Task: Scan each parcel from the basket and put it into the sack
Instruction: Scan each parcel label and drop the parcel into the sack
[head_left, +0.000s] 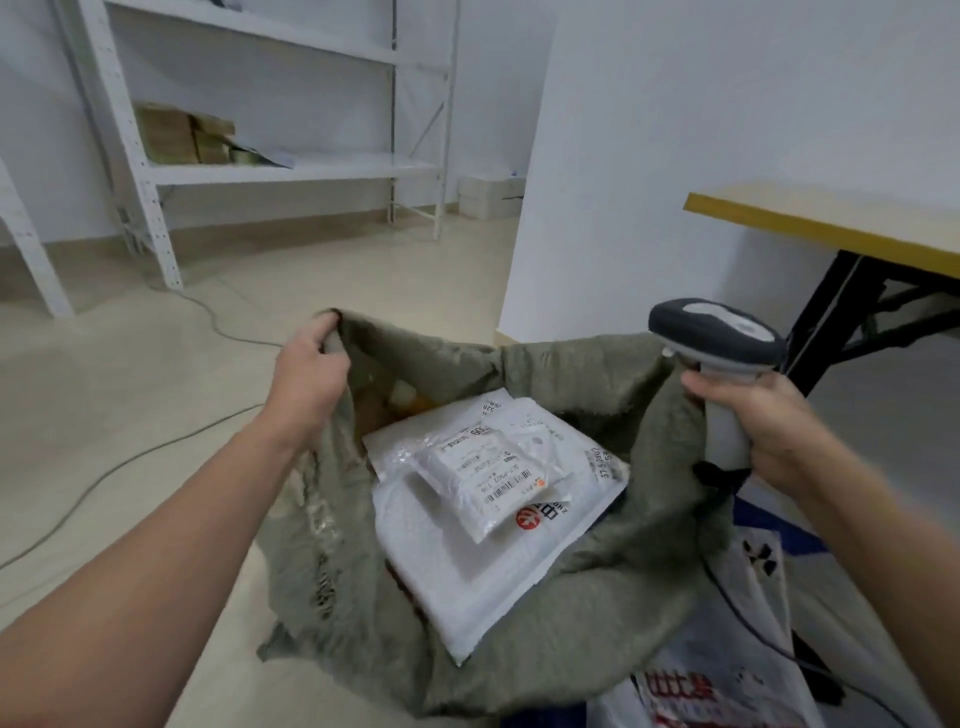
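Observation:
A grey-green woven sack (597, 613) stands open on the floor in front of me. My left hand (311, 379) grips its rim at the far left and holds it up. My right hand (763, 426) grips the handle of a grey barcode scanner (717, 338) and seems to pinch the sack's right rim with it. Inside the sack lie white parcels: a small labelled pouch (488, 480) on top of larger white mailers (467, 561). The basket is out of sight.
More white parcels with red print (722, 691) lie at the bottom right, crossed by the scanner's black cable (769, 644). A yellow-edged table (831, 228) stands at the right. White shelving (260, 166) lines the back wall. A grey cable (104, 483) runs across the floor at left.

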